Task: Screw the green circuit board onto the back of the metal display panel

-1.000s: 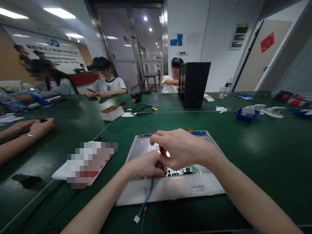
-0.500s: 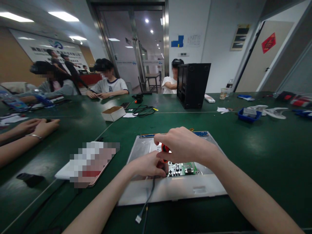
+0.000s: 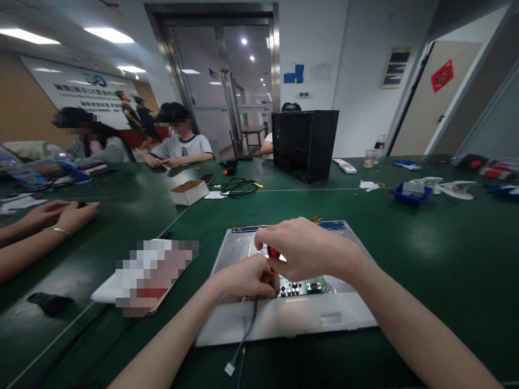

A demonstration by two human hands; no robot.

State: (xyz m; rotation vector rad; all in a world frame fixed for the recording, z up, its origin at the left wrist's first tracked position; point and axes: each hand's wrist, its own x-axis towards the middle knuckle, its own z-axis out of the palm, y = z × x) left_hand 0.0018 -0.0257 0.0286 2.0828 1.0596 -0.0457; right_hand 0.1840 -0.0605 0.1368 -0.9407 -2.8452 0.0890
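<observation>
A flat silver display panel (image 3: 292, 319) lies on the green table in front of me, with a green circuit board (image 3: 320, 282) on its back and a thin blue board (image 3: 332, 225) along its far edge. My right hand (image 3: 308, 246) is wrapped round the red and black handle of a screwdriver (image 3: 273, 252) above the circuit board; its tip is hidden. Close beneath it, my left hand (image 3: 245, 276) is closed at the board's left side, and what its fingers pinch is hidden. A dark cable (image 3: 252, 324) with a white plug runs from under the left hand over the panel's near edge.
Left of the panel lies a blurred-out phone-like item (image 3: 162, 302), with a black object (image 3: 51, 303) beyond it. Another person's hands (image 3: 68, 216) rest at the left. Farther back are a small open box (image 3: 188, 193), coiled black cable (image 3: 241, 187), a black computer case (image 3: 306, 146) and a blue tray (image 3: 412, 194).
The black computer case across the table has turned and shifted left, covering more of the person behind it. My hands keep nearly the same place; the right hand has rolled slightly round the screwdriver.
</observation>
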